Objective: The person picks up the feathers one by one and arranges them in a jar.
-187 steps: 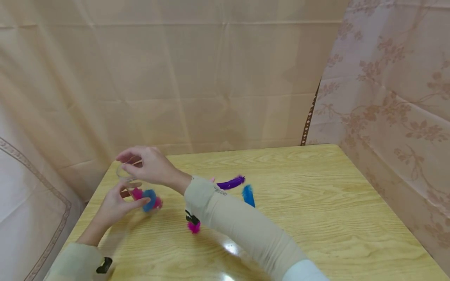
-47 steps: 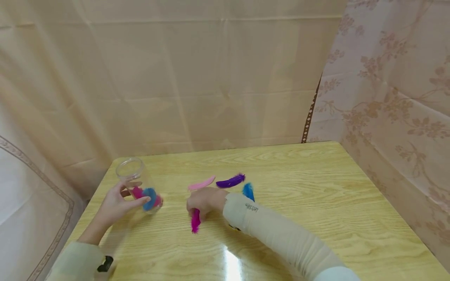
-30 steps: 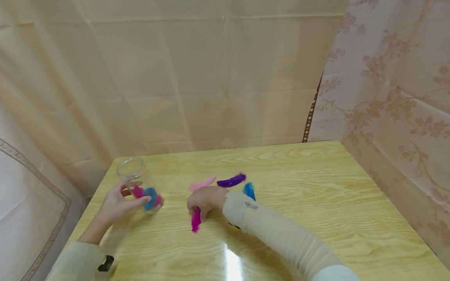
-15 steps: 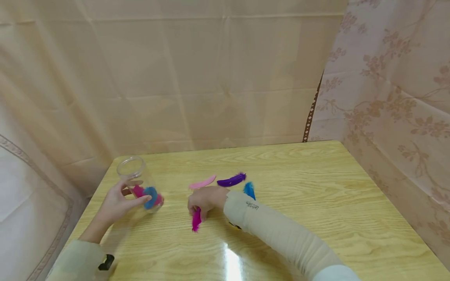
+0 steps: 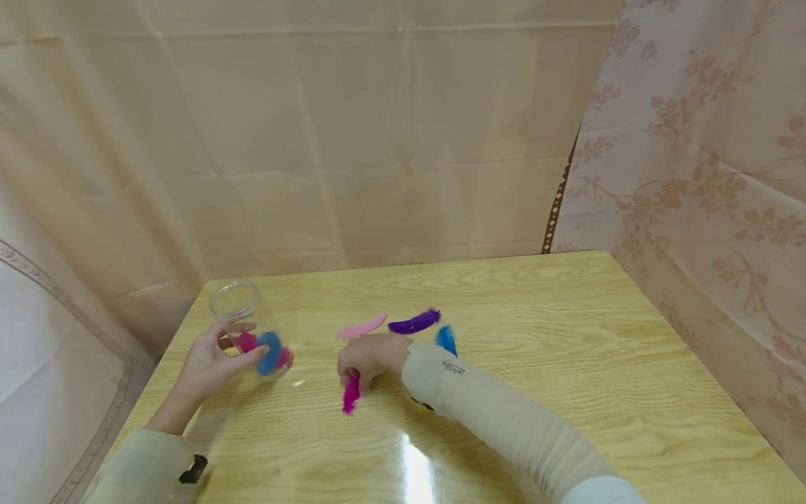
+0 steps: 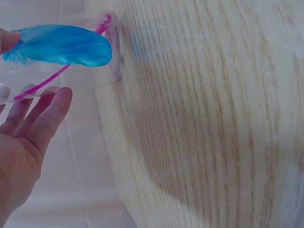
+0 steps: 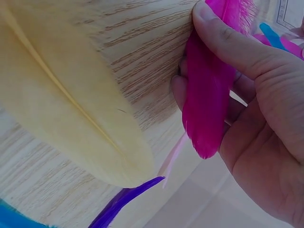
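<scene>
My left hand [image 5: 217, 360] grips a clear jar [image 5: 234, 299] standing at the table's left side. Blue and pink feathers lie inside it. In the left wrist view the blue feather [image 6: 61, 45] shows through the wall beside a thin magenta stem [image 6: 47, 81]. My right hand [image 5: 371, 355] is at mid-table and pinches a magenta feather [image 5: 351, 393] between thumb and fingers. The right wrist view shows that feather [image 7: 209, 99] hanging along the fingers, with a pale yellow feather [image 7: 71, 104] on the table nearby.
Beyond my right hand lie a light pink feather [image 5: 363, 327] and a purple feather [image 5: 414, 322]. A blue feather [image 5: 446, 340] lies beside my right sleeve, partly hidden by it. Curtains [image 5: 403, 140] hang behind the wooden table [image 5: 567, 350].
From the jar's mouth, my right hand has come across to mid-table and taken hold of the magenta feather. Over the last second both hands have stayed almost still.
</scene>
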Available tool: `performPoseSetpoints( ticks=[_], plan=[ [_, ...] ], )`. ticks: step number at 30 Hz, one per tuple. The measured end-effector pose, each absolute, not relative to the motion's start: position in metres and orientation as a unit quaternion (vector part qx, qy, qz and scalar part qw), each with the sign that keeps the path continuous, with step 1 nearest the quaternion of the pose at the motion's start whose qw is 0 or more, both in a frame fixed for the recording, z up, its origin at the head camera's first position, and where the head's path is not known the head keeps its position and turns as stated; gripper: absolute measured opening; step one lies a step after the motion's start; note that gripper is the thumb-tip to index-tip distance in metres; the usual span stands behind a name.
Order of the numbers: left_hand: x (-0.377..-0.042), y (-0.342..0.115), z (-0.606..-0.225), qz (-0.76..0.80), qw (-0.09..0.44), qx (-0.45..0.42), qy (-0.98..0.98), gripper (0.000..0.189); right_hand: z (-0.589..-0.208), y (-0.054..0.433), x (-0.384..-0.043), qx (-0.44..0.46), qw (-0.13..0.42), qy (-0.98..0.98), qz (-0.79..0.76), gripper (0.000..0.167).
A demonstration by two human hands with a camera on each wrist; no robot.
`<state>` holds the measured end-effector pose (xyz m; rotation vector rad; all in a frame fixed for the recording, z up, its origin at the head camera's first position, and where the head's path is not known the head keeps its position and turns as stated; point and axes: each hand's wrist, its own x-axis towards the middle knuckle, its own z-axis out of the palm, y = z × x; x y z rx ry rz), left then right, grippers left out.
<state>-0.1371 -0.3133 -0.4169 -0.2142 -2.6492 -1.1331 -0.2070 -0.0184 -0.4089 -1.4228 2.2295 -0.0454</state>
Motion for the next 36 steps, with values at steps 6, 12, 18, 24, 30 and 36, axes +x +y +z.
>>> performPoseSetpoints(
  ticks=[6, 12, 18, 24, 30, 36],
  plan=[
    [-0.1383, -0.3132, -0.4187, -0.394, 0.136, -0.082, -0.905, 0.059, -0.4098, -0.0183, -0.2084, -0.517, 0.248, 0.819, -0.018, 0.014],
    [-0.1388, -0.3129, -0.4183, -0.393, 0.13, -0.084, -0.906, 0.062, -0.4089, -0.017, -0.2082, -0.513, 0.249, 0.821, -0.022, 0.014],
    [-0.1391, -0.3116, -0.4174, -0.403, 0.124, -0.083, -0.903, 0.052, -0.4089, -0.0151, -0.2071, -0.515, 0.243, 0.822, -0.021, 0.014],
    [-0.1387, -0.3118, -0.4177, -0.407, 0.122, -0.082, -0.901, 0.057, -0.4094, -0.0147, -0.2072, -0.53, 0.245, 0.811, -0.032, 0.014],
    [-0.1398, -0.3126, -0.4182, -0.408, 0.121, -0.084, -0.901, 0.054, -0.4117, -0.0128, -0.2117, -0.527, 0.275, 0.8, -0.085, 0.009],
    [-0.1411, -0.3134, -0.4187, -0.41, 0.125, -0.09, -0.899, 0.049, -0.4114, -0.0108, -0.2154, -0.523, 0.299, 0.782, -0.157, 0.005]
  ],
)
